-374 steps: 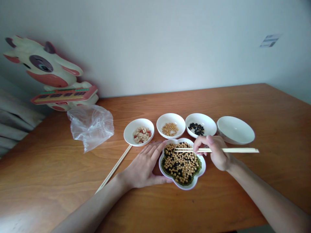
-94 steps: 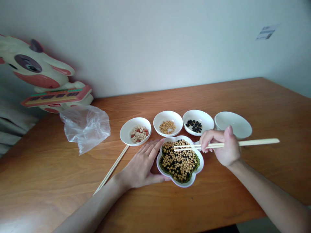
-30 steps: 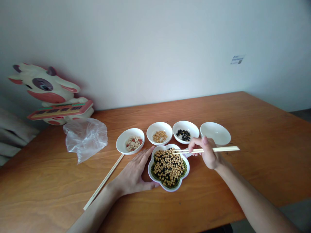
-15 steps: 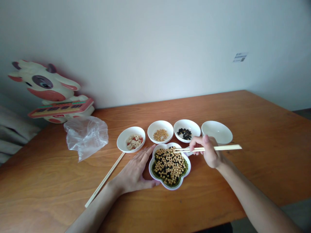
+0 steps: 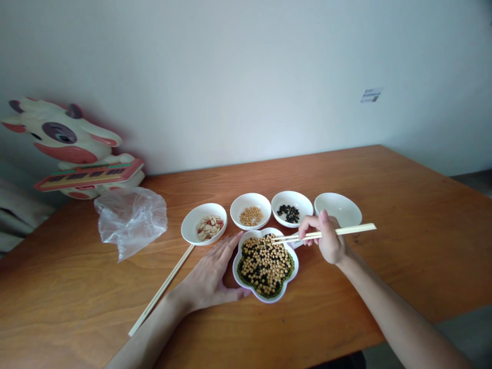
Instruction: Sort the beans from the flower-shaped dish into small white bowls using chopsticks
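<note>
**Right hand:** my right hand [image 5: 328,241] pinched the wooden chopsticks [image 5: 338,232] in narrowly closed fingers, with the tips over the dish; I could not tell whether they held a bean.
**Left hand:** my left hand [image 5: 209,282] lay open on the wooden table [image 5: 96,287], its thumb tip at the dish.
**Dish:** the white flower-shaped dish [image 5: 295,271] sat between my hands, already heaped with soybeans [image 5: 265,261], black beans [image 5: 255,271] and green mung beans [image 5: 288,271].
**Left in bowls:** a few soybeans stayed in the middle bowl [image 5: 240,218], some black beans in the next bowl [image 5: 303,205], and peanut halves in the left bowl [image 5: 188,230].
</note>
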Motion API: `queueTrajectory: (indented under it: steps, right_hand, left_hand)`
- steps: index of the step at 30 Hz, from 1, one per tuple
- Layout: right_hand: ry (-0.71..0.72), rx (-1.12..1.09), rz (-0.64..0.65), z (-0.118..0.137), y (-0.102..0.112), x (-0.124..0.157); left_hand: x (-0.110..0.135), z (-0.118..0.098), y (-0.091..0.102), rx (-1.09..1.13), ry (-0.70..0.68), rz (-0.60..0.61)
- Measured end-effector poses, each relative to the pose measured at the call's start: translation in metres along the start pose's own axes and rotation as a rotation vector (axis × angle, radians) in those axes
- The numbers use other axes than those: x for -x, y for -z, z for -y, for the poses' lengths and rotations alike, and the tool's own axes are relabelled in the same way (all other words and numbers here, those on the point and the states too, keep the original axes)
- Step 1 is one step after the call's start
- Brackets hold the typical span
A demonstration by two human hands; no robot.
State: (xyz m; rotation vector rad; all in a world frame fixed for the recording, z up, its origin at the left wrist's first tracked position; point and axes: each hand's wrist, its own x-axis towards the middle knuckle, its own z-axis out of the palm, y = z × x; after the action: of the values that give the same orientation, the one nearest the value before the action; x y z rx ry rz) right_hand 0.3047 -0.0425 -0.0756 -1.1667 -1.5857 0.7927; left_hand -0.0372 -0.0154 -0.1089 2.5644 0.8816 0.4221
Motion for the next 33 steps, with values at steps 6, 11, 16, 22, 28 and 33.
queueTrajectory:
  steps: [6, 11, 16, 22, 28, 33]
  right_hand:
    - [-0.027, -0.077, -0.031, -0.001, 0.001, -0.001]
    - [-0.04, -0.135, -0.068, -0.002, 0.001, -0.002]
    - [-0.046, -0.2, -0.132, 0.0, 0.001, -0.003]
    - [-0.06, -0.258, -0.191, 0.003, 0.004, -0.005]
    - [-0.061, -0.299, -0.24, 0.007, 0.006, -0.005]
    - [-0.055, -0.322, -0.272, 0.009, 0.008, -0.005]
  left_hand:
    - [0.0, -0.001, 0.001, -0.003, -0.007, -0.012]
    - [0.001, 0.001, -0.001, -0.02, 0.0, -0.009]
    - [0.001, 0.001, -0.001, -0.015, 0.008, 0.0]
    - [0.003, 0.001, 0.001, 0.013, 0.024, 0.01]
    - [0.006, 0.003, 0.006, 0.017, -0.02, 0.043]
    - [0.006, 0.003, 0.009, -0.003, 0.004, 0.077]
